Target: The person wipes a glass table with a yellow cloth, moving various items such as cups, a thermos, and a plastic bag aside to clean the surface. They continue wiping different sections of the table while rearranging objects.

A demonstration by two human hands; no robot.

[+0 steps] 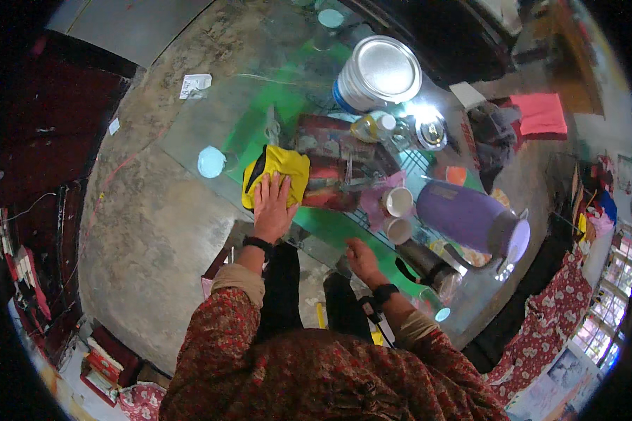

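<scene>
A yellow fabric pouch [289, 160] with a black strip lies on the glass tabletop [189, 123]. My left hand [272, 208] rests over its near side, fingers on the cloth and thumb at the edge. Right of it, near the table's front edge, my right hand [362, 259] has its fingers curled in, and no object shows in it. Under or beside the pouch, a dark reddish patterned item [332, 197] extends to the right. Two white cups [400, 202] are close beyond my right hand, with pink plastic [371, 202] beside them.
A purple flask [455, 216] and a dark bottle [424, 263] lie at right. At the back are a large lidded tin [387, 68], a yellowish bottle with a white cap [366, 128] and a glass jar [431, 131]. Pale blue discs [211, 161] are on the table.
</scene>
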